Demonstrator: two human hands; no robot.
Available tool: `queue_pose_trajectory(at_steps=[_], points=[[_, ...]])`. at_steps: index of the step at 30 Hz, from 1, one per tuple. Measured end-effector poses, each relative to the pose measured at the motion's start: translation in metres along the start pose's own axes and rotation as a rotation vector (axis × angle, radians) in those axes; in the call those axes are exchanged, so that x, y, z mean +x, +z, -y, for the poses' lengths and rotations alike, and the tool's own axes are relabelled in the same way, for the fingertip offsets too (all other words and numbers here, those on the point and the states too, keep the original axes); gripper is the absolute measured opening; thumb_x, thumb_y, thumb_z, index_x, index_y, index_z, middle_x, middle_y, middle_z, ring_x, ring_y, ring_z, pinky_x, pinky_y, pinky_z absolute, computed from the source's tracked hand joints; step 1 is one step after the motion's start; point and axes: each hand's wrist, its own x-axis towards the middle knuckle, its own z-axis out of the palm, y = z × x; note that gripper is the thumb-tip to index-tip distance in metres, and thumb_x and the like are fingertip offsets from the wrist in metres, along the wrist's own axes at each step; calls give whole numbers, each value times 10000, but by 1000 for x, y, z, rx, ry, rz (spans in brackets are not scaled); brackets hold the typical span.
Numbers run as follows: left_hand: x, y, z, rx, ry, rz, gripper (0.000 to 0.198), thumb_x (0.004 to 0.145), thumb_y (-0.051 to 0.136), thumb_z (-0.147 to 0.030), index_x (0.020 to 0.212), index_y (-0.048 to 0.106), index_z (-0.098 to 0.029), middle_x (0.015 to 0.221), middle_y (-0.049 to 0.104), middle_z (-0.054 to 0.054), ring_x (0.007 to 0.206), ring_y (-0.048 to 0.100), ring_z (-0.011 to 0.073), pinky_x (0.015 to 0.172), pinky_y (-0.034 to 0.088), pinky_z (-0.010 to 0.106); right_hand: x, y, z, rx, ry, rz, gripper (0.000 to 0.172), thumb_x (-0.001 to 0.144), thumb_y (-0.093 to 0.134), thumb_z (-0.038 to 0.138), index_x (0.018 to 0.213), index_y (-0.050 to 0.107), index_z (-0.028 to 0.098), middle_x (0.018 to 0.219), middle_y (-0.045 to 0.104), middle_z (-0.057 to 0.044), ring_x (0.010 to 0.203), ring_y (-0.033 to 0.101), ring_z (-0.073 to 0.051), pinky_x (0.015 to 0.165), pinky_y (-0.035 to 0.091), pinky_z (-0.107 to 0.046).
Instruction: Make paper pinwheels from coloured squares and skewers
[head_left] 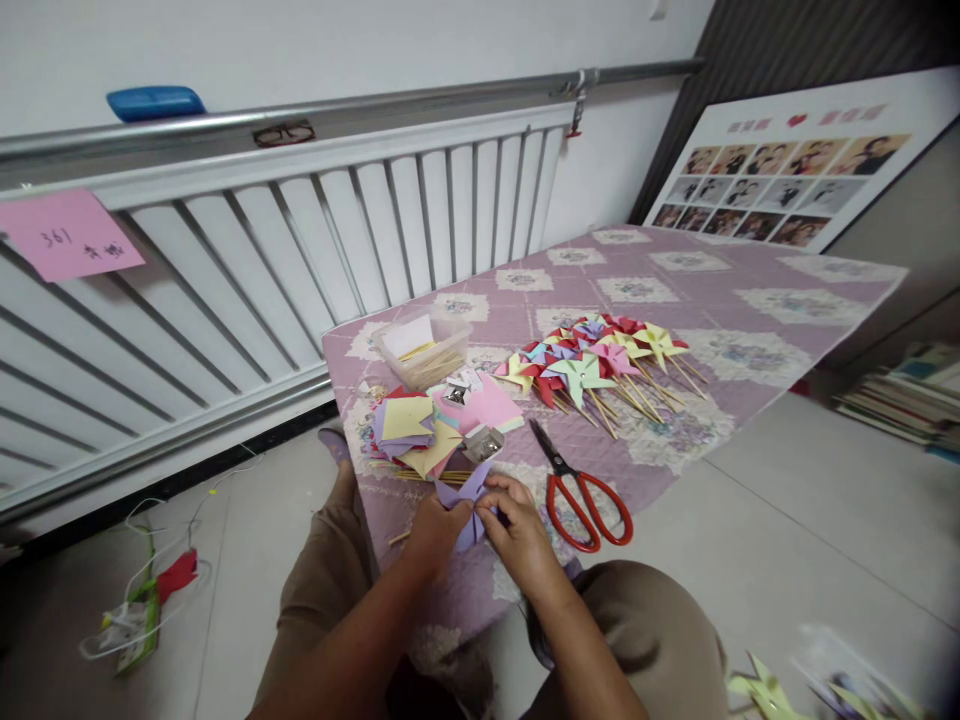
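Observation:
A purple paper pinwheel [468,492] is between my two hands above the near corner of the table. My left hand [436,528] is closed on its left side, thumb toward the centre. The fingertips of my right hand [517,522] pinch at the pinwheel's middle; anything small between them is too hidden to make out. A wooden stick [400,538] pokes out to the left of my left hand. Just right of my right hand lie red-handled scissors [576,492], blades slightly apart. Beyond my hands are stacked coloured paper squares [407,418] and a small box of metal pins [484,443].
Finished pinwheels [585,372] lie in a pile on the flowered tablecloth [637,290]. A clear plastic box [427,350] holds thin sticks. A white radiator [337,225] runs along the wall. Pinwheels [765,690] and a power strip [135,630] with cords are on the floor.

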Motion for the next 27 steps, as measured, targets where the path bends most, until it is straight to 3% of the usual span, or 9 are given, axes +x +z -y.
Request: queue_pose_trajectory(at_steps=[8, 16, 27], points=[[0, 2, 3, -44, 15, 9, 231, 760, 553, -240, 891, 675, -95, 849, 719, 100, 730, 618, 197, 677, 470, 280, 1, -3, 4, 39, 71, 55, 92, 838, 580, 202, 767, 635, 219, 1053, 595, -95, 1097, 530, -255, 941, 404, -414], [0, 3, 4, -49, 2, 2, 171, 755, 545, -216, 827, 674, -129, 765, 700, 44, 661, 598, 153, 623, 456, 236, 3, -5, 7, 83, 139, 99, 105, 832, 571, 218, 755, 643, 210, 1080, 593, -104, 1114, 520, -253, 953, 385, -400], [0, 10, 16, -95, 43, -38, 175, 733, 555, -208, 834, 681, -139, 784, 709, 39, 719, 618, 162, 696, 482, 254, 6, -8, 10, 232, 258, 103, 126, 778, 585, 263, 677, 633, 204, 983, 621, -76, 1034, 574, -231, 919, 401, -350]])
